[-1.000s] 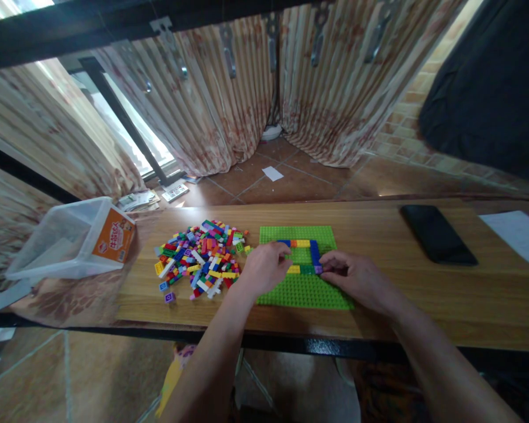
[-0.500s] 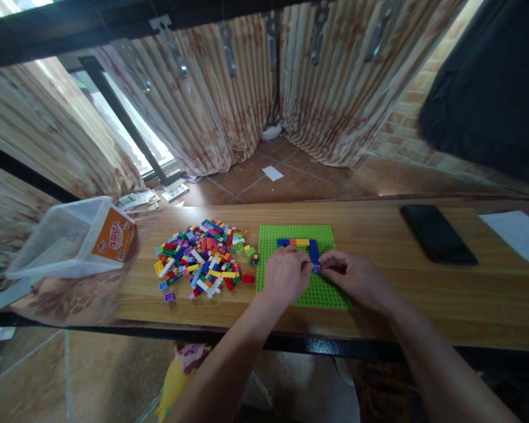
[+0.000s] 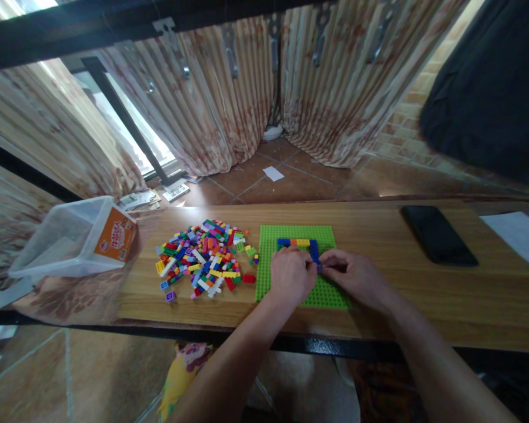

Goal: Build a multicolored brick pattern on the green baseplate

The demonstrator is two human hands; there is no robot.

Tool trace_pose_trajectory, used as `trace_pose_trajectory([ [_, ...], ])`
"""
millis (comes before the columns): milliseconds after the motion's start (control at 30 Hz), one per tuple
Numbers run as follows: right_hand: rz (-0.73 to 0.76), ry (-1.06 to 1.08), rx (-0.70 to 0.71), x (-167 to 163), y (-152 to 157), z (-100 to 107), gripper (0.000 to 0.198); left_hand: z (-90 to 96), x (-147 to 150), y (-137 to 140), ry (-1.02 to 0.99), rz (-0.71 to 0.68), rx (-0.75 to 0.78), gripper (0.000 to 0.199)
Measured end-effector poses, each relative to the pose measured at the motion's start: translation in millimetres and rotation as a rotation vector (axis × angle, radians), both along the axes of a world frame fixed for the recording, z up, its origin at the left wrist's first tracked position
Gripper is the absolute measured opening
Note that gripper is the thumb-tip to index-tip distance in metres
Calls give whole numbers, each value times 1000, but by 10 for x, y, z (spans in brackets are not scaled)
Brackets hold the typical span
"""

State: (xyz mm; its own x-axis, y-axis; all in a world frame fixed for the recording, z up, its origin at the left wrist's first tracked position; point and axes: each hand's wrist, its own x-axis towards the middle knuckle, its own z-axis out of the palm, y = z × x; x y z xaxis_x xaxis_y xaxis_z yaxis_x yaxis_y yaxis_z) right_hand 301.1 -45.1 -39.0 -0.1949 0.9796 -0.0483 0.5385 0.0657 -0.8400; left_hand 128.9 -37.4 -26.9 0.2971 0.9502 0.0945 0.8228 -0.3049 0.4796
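Observation:
On the green baseplate [image 3: 271,288] stands an L-shaped row of bricks: a blue brick [image 3: 284,242], orange and yellow pieces [image 3: 302,242] along the back, and a blue brick [image 3: 314,249] running down the right side. A small purple brick [image 3: 319,268] sits at the near end of that side, mostly covered by fingers. My left hand [image 3: 293,273] is closed over the plate, its fingertips at the purple brick's left. From the right, my right hand [image 3: 352,275] pinches the same brick with thumb and forefinger.
Left of the baseplate lies a heap of mixed toy bricks [image 3: 209,255], with a lone red brick [image 3: 248,278] between. A clear plastic bin [image 3: 66,235] with an orange label stands further left. To the right lie a black phone [image 3: 438,235] and white paper [image 3: 515,238].
My left hand has shifted slightly right, toward the purple brick, which now shows less between the fingers. My right hand has hardly moved.

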Motion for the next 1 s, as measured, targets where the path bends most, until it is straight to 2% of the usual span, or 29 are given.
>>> trace_pose_trajectory([
  [500,-135,14,-50,-79,2,-29,18,24,65,6,87,61,-29,19],
  [800,-62,45,-79,17,45,-27,19,17,-40,6,-17,-26,-4,21],
  [900,-149,27,-9,66,66,-28,20,83,-128,69,-99,10,-18,26],
  [1000,-282,-65,82,101,85,-46,21,156,-270,168,-165,105,-22,27],
])
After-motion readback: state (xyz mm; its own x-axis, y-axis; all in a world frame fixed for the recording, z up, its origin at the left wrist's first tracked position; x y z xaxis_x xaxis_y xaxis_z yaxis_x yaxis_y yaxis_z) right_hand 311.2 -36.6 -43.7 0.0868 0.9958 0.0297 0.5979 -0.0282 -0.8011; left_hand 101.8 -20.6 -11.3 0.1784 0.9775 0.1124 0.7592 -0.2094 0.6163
